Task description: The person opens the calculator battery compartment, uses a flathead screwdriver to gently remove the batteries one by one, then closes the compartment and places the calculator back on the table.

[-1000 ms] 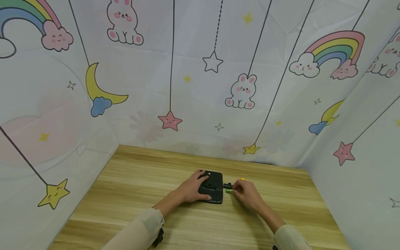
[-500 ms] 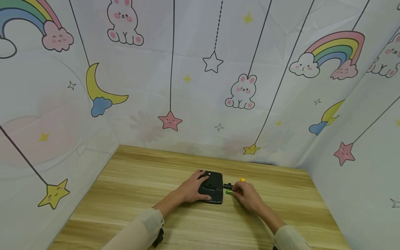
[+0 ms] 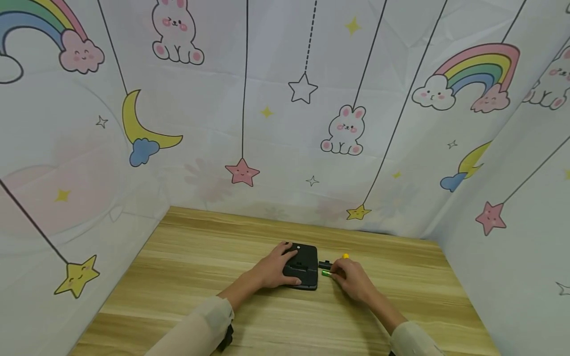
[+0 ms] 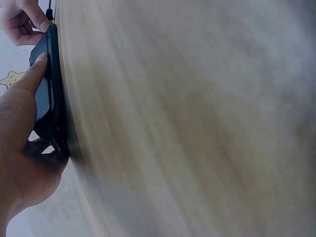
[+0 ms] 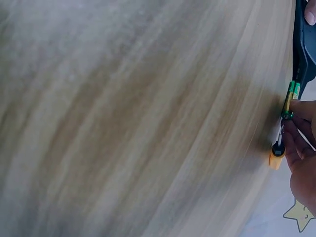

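Pinching green battery (image 3: 326,273), perhaps two, right hand (image 3: 353,278) has thumb and fingertip nearly together; left hand (image 3: 270,267), spread wide, holds left part of black device (image 3: 307,256). Battery just right of device, near small black piece (image 3: 324,265). Yellow-handled tool (image 5: 276,161) just beyond right hand, on tabletop (image 3: 213,237). Step looks like battery handling; next move likely calls for steady pinch, device held still.

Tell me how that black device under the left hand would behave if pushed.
The black device is probably stiff: its edges show no bend. Lying broad and low on the table, it seems unlikely to roll or tip. It may slide, as the wood looks smooth, though the left hand on it would likely resist.
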### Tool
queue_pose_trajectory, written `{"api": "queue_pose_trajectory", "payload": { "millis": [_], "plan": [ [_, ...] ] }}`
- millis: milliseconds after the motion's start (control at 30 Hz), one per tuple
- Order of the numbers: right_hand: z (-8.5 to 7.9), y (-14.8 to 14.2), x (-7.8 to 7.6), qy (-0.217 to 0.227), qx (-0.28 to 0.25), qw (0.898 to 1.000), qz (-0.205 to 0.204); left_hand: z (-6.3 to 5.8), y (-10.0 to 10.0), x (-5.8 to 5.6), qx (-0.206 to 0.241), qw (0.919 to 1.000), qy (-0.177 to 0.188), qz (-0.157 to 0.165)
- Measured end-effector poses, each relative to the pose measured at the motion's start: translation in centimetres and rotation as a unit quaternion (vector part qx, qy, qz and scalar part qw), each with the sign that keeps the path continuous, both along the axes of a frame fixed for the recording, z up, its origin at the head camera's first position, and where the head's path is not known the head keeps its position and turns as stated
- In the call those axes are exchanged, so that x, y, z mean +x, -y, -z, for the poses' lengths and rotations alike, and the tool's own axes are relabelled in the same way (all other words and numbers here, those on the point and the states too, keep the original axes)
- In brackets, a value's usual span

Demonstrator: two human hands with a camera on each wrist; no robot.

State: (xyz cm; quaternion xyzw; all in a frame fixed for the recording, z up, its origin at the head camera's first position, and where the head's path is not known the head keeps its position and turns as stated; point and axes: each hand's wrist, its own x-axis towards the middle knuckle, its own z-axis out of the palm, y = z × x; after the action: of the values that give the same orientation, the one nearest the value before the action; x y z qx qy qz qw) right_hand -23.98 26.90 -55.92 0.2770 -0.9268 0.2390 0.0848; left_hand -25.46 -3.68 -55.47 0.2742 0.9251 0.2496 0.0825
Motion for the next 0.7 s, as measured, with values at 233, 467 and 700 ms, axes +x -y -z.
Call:
{"api": "queue_pose_trajectory", "payload": {
  "millis": [233, 467, 700],
  "plan": [
    [0.08, 0.06, 0.05, -0.004, -0.006, 1.000, -0.001, 0.18, 0.03, -0.13, 0.001, 1.0000, -0.001, 0.003],
    [-0.03, 0.11, 0.17, -0.003, -0.007, 1.000, 0.001, 0.21, -0.01, -0.20, 0.004, 1.0000, -0.002, 0.003],
    [0.13, -0.07, 0.17, -0.005, 0.000, 1.000, 0.003, 0.28, 0.02, -0.16, 0.001, 1.0000, -0.005, 0.003]
  ]
}}
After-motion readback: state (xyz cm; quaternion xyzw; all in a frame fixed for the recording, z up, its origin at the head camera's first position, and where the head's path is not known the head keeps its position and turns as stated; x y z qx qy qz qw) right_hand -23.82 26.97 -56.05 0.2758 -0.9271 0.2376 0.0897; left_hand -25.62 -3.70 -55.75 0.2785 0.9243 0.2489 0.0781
